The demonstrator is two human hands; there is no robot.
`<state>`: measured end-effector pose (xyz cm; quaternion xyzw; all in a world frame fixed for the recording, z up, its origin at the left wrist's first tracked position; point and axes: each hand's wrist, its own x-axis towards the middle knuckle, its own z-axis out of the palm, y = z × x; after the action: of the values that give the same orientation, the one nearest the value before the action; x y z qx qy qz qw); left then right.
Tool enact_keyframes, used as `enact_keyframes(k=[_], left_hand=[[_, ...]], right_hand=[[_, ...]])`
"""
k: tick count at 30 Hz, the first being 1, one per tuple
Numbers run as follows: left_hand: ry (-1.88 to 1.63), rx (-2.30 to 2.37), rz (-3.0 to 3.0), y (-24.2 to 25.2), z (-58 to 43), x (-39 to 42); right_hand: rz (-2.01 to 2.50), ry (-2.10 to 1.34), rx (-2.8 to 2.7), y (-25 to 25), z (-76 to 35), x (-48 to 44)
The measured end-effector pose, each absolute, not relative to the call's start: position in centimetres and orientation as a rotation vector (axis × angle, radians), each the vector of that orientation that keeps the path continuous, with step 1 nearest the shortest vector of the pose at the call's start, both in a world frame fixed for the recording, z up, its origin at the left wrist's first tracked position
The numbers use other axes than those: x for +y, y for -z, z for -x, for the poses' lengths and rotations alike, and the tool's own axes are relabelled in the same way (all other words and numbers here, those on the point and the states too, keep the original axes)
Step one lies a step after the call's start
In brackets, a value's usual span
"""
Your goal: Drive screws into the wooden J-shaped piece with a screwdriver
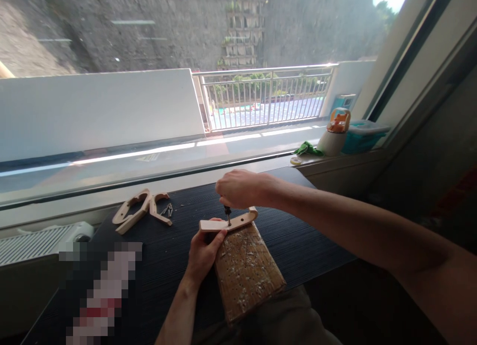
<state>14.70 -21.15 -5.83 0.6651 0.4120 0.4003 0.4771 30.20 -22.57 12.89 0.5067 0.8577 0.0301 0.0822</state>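
Observation:
A pale wooden hook (212,225) with a curled right end lies across the far edge of a brown board (248,270). That board is marked with small holes and whitish flecks. My left hand (203,253) pinches the hook's left part, thumb on the near side and fingers behind. Above it, my right hand (238,188) is closed round a screwdriver (228,212), whose handle is mostly hidden in the fist. The screwdriver points down, its tip at a hole in the hook. A second dark hole (242,219) shows to the right.
More wooden hooks (132,211) lie on the dark table (167,250) at the back left, beside several loose screws (169,211). On the windowsill stand a pale container (331,142), a teal box (363,136) and a green cloth (307,148). A white slatted unit (44,243) is left of the table.

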Motion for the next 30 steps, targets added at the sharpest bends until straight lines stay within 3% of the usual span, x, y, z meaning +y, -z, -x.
enact_keyframes(k=[12,30], left_hand=[[-1.019,1.028,-1.626,5.8,-14.8,-21.1],[-0.989,0.992,-1.602,5.9,-14.8,-21.1]], right_hand=[[-1.400,0.096,2.550,-13.6,-29.1,-23.6],[-1.475,0.018,2.472,-14.6,-29.2,-23.8]])
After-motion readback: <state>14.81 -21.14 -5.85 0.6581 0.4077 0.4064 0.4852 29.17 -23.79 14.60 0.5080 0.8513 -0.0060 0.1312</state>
